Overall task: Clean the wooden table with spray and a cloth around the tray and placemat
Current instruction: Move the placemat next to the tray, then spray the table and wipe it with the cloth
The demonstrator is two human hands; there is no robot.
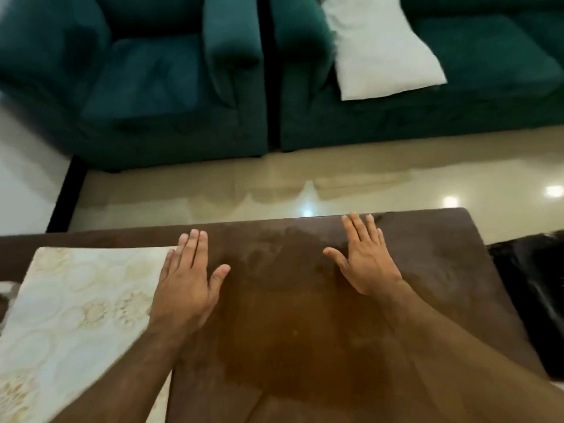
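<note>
Brown wooden table (305,315) fills the lower view, its surface smeared and dull. Both hands lie flat and spread on it, palms down, holding nothing: the left hand (186,279) overlaps the right edge of the cream patterned placemat (76,306), the right hand (364,261) rests near the far edge. Beyond stand a green sofa (457,111) and white cushion (381,47).

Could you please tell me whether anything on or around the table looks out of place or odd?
The wooden table shows smudgy marks between the open left hand and right hand. No spray or cloth is in view.
</note>
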